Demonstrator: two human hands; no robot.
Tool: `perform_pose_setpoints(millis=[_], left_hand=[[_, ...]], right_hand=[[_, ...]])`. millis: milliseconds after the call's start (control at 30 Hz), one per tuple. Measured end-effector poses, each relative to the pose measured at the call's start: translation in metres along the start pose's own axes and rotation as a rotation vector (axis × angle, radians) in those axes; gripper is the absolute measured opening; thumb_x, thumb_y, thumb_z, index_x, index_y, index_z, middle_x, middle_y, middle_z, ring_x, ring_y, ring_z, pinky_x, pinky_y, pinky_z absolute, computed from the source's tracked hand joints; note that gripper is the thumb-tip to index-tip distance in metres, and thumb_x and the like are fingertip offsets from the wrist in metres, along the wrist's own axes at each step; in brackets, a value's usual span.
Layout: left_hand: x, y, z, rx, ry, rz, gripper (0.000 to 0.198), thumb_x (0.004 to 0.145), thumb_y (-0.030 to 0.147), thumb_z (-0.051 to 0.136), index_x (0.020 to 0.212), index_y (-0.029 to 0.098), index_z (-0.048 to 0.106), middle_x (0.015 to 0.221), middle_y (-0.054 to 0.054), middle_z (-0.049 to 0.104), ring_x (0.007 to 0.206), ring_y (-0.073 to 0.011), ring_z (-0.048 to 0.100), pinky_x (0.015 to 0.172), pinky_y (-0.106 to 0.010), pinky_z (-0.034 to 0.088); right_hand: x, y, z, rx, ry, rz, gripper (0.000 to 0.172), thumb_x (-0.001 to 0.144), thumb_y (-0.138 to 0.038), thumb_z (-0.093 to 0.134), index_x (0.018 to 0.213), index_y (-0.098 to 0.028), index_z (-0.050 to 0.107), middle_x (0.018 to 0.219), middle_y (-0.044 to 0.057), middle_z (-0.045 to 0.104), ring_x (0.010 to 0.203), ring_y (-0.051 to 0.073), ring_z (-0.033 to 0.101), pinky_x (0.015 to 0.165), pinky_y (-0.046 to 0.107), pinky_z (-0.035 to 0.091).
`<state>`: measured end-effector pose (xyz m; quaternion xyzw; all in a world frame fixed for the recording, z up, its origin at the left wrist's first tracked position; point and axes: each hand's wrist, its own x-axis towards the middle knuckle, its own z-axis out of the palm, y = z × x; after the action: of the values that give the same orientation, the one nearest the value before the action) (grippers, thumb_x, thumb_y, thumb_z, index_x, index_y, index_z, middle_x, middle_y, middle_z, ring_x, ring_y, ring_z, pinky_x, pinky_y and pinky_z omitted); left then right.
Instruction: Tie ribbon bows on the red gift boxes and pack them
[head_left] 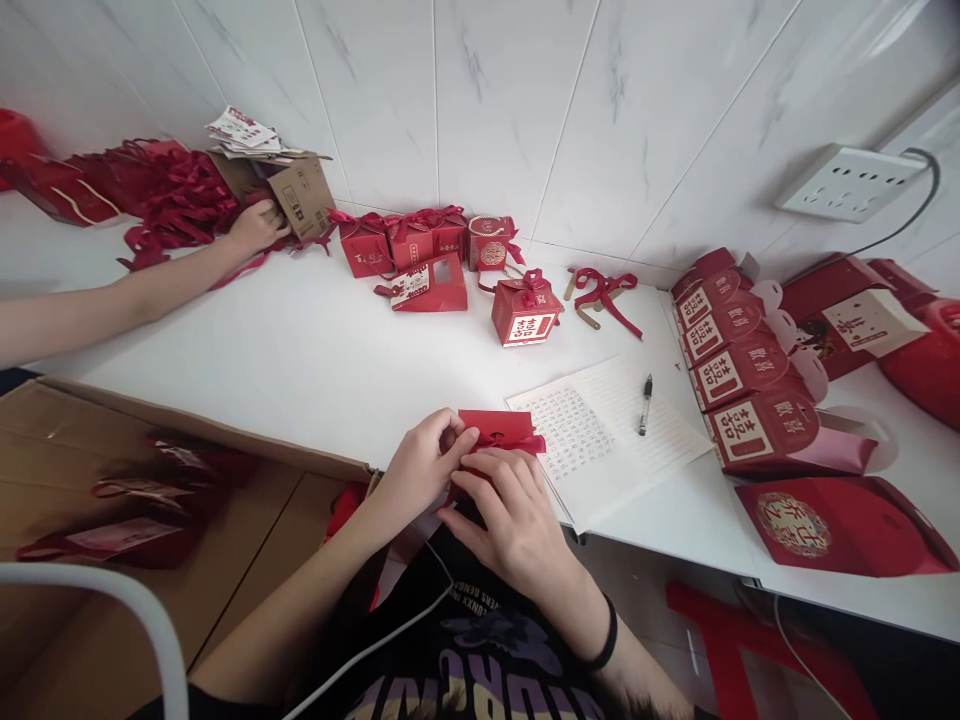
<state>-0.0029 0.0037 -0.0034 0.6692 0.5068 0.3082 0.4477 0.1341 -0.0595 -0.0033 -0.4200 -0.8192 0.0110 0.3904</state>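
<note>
Student: Where sits red box (501, 428)?
Tutor: At near edge of table (300, 350); left hand (420, 465) and right hand (514, 520) both pinch it, likely steadying ribbon (527, 442) for close fingerwork.

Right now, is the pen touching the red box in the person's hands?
Apart. The head view shows the pen on the notebook, with bare paper between it and the red box in the left hand and right hand.

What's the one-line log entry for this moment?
left hand: grips red box | right hand: grips same box | co-worker's hand: at cardboard carton
</note>
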Motion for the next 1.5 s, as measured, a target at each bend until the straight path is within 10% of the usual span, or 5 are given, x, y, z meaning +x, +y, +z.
perform_pose_setpoints(millis=[833, 967, 1100, 1200, 1500], left_hand=[[0.003, -0.002, 0.007, 0.029, 0.090, 0.021, 0.029, 0.087, 0.036, 0.041, 0.064, 0.020, 0.036, 0.059, 0.005, 0.036, 0.055, -0.0103, 0.035, 0.055, -0.023, 0.033], [0.000, 0.000, 0.008, 0.072, 0.114, 0.022, 0.029, 0.087, 0.036, 0.040, 0.064, 0.020, 0.035, 0.059, 0.005, 0.036, 0.055, -0.0104, 0.035, 0.055, -0.024, 0.033], [-0.002, 0.004, 0.006, 0.102, 0.101, 0.002, 0.029, 0.086, 0.040, 0.042, 0.066, 0.020, 0.039, 0.060, 0.005, 0.039, 0.055, -0.0110, 0.038, 0.056, -0.025, 0.034], [-0.001, 0.009, 0.006, 0.148, 0.084, -0.011, 0.030, 0.085, 0.042, 0.045, 0.066, 0.020, 0.039, 0.060, 0.005, 0.039, 0.055, -0.0111, 0.039, 0.056, -0.025, 0.034], [-0.005, 0.005, 0.015, 0.217, 0.112, -0.002, 0.028, 0.091, 0.036, 0.033, 0.068, 0.022, 0.032, 0.062, 0.004, 0.042, 0.054, -0.0120, 0.040, 0.055, -0.026, 0.035]], right_hand=[[-0.033, 0.015, -0.010, 0.020, 0.068, -0.198, 0.023, 0.086, -0.003, 0.041, 0.091, -0.018, 0.058, 0.080, 0.002, 0.066, 0.083, 0.016, 0.060, 0.088, 0.039, 0.039], [-0.035, 0.012, -0.022, 0.043, 0.043, -0.197, 0.013, 0.088, -0.025, 0.045, 0.084, -0.021, 0.057, 0.071, 0.002, 0.063, 0.075, 0.018, 0.060, 0.081, 0.040, 0.041], [-0.031, 0.029, -0.034, 0.167, 0.237, 0.221, 0.027, 0.093, -0.034, 0.034, 0.077, -0.021, 0.051, 0.066, 0.002, 0.054, 0.063, 0.017, 0.052, 0.061, 0.034, 0.040], [-0.023, 0.044, -0.033, 0.187, 0.145, 0.655, 0.029, 0.093, -0.038, 0.040, 0.074, -0.020, 0.050, 0.068, 0.003, 0.055, 0.065, 0.017, 0.051, 0.061, 0.030, 0.039], [-0.012, 0.046, -0.011, 0.630, 0.068, 0.928, 0.039, 0.084, -0.050, 0.052, 0.061, -0.019, 0.045, 0.055, -0.003, 0.045, 0.052, 0.011, 0.040, 0.050, 0.024, 0.032]])
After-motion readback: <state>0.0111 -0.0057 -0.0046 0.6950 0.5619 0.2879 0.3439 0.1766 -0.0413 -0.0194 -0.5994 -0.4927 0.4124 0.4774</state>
